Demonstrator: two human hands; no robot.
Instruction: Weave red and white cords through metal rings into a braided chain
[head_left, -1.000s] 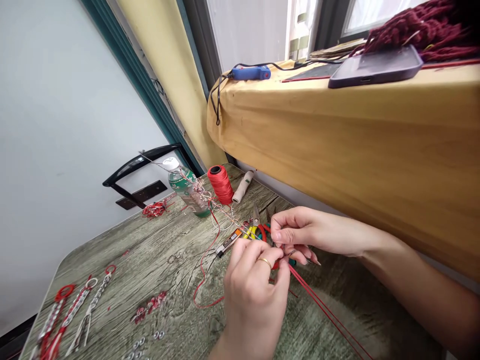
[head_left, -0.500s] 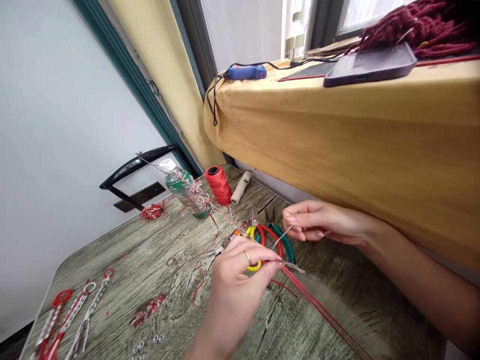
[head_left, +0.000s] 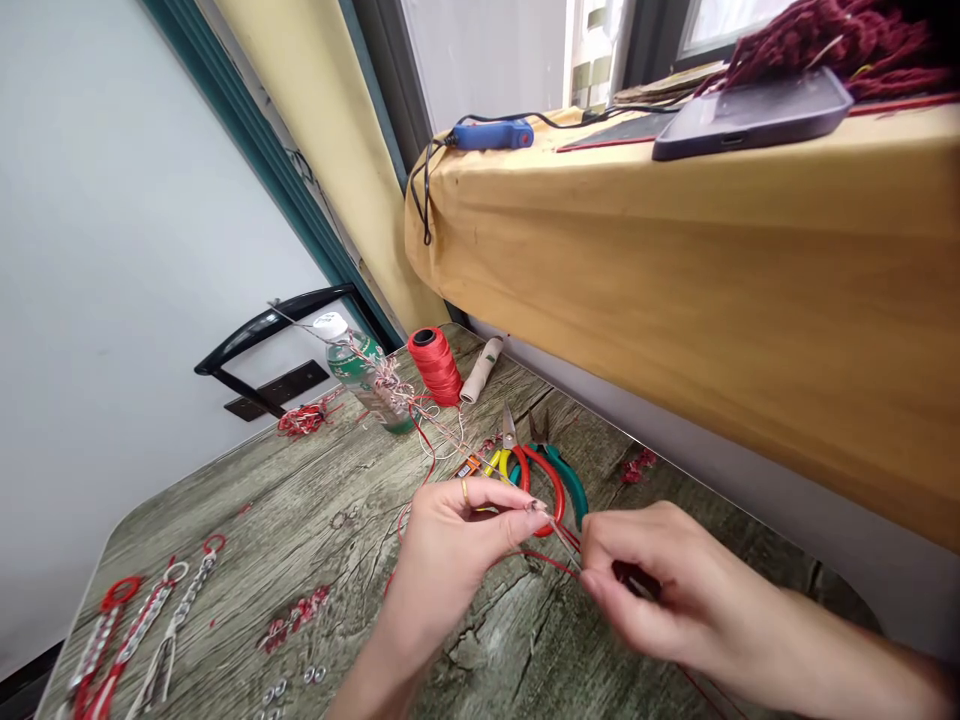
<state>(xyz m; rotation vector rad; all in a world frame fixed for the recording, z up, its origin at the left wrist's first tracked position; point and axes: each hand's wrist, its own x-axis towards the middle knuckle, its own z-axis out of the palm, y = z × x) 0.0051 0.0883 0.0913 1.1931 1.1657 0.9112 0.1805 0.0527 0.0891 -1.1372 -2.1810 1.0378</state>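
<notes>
So the right hand [head_left: 652, 590] has dropped down and toward the camera since half a second ago, when it was up by the pliers [head_left: 574, 485] pulling on a pale strand. That uncovers a little cluster of red bits [head_left: 637, 466] near the far edge of the table [head_left: 352, 610]. The left hand [head_left: 454, 545] has barely shifted and has its thumb and index finger clamped on the cords [head_left: 561, 540] right at the tips. Right thumb and index finger look pinched together on the same cords a bit further along, so the bundle, red plus some paler strands, is stretched across the short gap between both hands, just above the table.

Scissors [head_left: 510, 430] lie just beyond the left fingertips, right next to the pliers. From the left hand, thin strands run back to the bottle [head_left: 367, 385], standing there with a tangle of thread on it. Red spool [head_left: 435, 365] stands just beside that. Over on the left side there are three braided straps with ring ends [head_left: 196, 585], lying side by side.
</notes>
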